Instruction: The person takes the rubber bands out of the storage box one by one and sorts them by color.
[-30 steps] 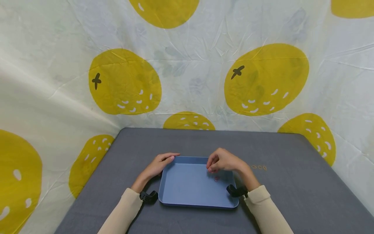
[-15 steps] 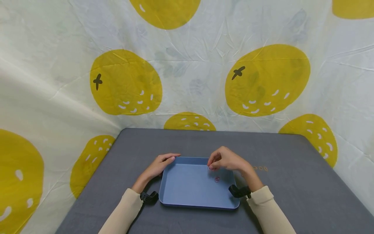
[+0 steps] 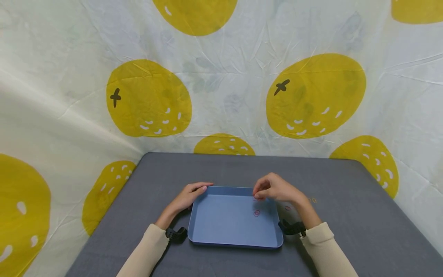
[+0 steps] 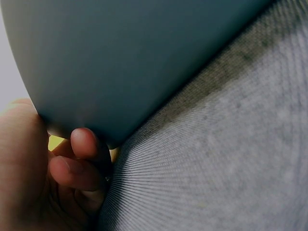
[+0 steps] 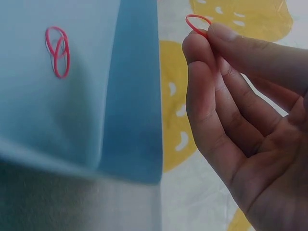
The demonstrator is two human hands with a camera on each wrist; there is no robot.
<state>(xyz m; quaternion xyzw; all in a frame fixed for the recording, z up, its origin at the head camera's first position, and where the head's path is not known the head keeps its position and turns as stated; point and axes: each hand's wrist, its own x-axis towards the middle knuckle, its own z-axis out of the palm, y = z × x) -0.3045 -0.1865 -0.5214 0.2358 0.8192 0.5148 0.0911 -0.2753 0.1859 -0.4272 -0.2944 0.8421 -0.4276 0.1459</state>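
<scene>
A blue rectangular tray [image 3: 225, 227] lies on the grey table. My left hand [image 3: 187, 195] holds its far left corner; in the left wrist view curled fingers [image 4: 79, 171] sit against the outer wall. Above the tray's far right part, my right hand [image 3: 275, 187] pinches a red rubber band [image 5: 197, 16] between thumb and fingertips. Inside the tray, toward the right, lie two overlapping red rubber bands [image 5: 67, 60].
Just right of the tray, another red rubber band [image 3: 288, 208] lies on the table [image 3: 346, 231]. Farther right, yellow rubber bands [image 3: 314, 200] show partly behind the right wrist. A fruit-printed cloth [image 3: 228, 96] hangs behind the table.
My right hand has risen slightly and shifted right with the red rubber band, uncovering the bands in the tray and the red one beside it. My left hand has stayed put.
</scene>
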